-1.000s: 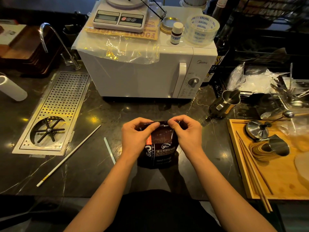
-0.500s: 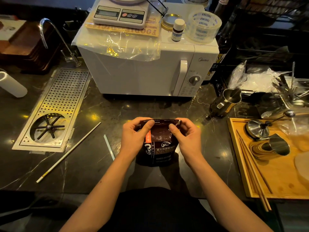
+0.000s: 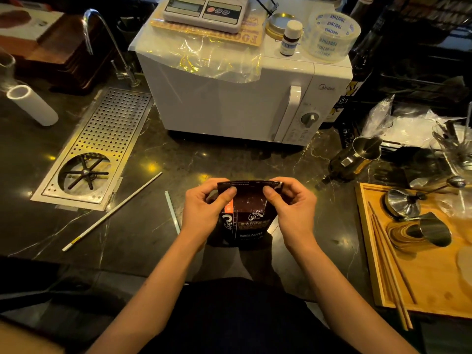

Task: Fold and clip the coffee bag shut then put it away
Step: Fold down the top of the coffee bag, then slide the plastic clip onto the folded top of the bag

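Observation:
A dark brown coffee bag (image 3: 249, 223) with white lettering and an orange tab stands upright on the dark marble counter (image 3: 178, 159), right in front of me. My left hand (image 3: 204, 210) pinches the bag's top left corner, thumb on the front. My right hand (image 3: 293, 208) pinches the top right corner the same way. The top edge is stretched flat between both hands. A long white clip rod (image 3: 112, 212) lies on the counter to the left, and a short pale strip (image 3: 173, 212) lies beside my left hand.
A white microwave (image 3: 242, 98) carrying a scale, tape roll and small bottle stands behind the bag. A perforated metal drain tray (image 3: 102, 141) and tap sit at left. A wooden tray (image 3: 370, 251) with metal cups and sticks is at right, a steel pitcher (image 3: 357, 157) behind it.
The bag's top was curled down under my fingers a second ago; now it is pulled up and stretched flat, with my hands spread further apart at the two corners.

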Action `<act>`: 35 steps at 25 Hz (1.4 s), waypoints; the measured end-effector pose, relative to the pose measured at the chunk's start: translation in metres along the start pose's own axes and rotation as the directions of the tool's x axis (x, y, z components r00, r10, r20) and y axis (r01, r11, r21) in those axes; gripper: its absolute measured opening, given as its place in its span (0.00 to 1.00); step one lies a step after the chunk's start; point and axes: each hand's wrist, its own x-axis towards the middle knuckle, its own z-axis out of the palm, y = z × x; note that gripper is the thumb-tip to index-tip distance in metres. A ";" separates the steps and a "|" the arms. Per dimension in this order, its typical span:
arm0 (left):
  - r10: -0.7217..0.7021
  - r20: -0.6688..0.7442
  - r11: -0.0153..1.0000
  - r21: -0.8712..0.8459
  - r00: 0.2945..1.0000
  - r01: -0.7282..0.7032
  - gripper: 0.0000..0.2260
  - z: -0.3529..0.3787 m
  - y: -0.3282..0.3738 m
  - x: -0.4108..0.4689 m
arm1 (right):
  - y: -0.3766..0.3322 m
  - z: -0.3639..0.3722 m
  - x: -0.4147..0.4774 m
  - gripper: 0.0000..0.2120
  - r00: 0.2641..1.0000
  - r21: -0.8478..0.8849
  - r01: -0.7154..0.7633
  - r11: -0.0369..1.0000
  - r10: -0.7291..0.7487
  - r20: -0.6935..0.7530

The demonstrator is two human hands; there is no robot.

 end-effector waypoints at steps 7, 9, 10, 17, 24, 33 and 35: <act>0.075 -0.220 0.990 -0.098 0.973 -0.098 0.08 -0.032 0.025 -0.026 | -0.032 0.028 -0.009 0.09 0.947 0.024 0.129 0.991 -0.130 0.294; 0.061 -0.303 0.977 -0.178 0.951 -0.119 0.08 -0.050 0.029 -0.035 | -0.037 0.041 -0.012 0.11 0.904 0.051 0.158 0.986 -0.165 0.394; 0.048 -0.350 0.968 -0.213 0.936 -0.129 0.07 -0.061 0.030 -0.040 | -0.037 0.048 -0.013 0.13 0.887 0.053 0.159 0.986 -0.166 0.431; 0.029 -0.574 0.966 -0.193 0.818 -0.170 0.15 -0.131 0.023 -0.070 | 0.004 0.089 -0.025 0.10 0.883 -0.181 0.115 0.977 -0.017 0.470; 0.016 -0.655 0.955 -0.215 0.755 -0.206 0.12 -0.169 0.008 -0.090 | 0.066 0.119 -0.045 0.16 0.843 -0.591 0.151 0.793 0.209 0.496; -0.039 -0.636 0.947 -0.270 0.771 -0.175 0.11 -0.182 -0.001 -0.084 | 0.074 0.137 -0.058 0.19 0.833 -0.865 0.303 0.400 0.330 0.445; -0.041 -0.621 0.951 -0.265 0.783 -0.160 0.10 -0.180 0.000 -0.081 | 0.077 0.138 -0.059 0.15 0.839 -0.866 0.332 0.375 0.301 0.452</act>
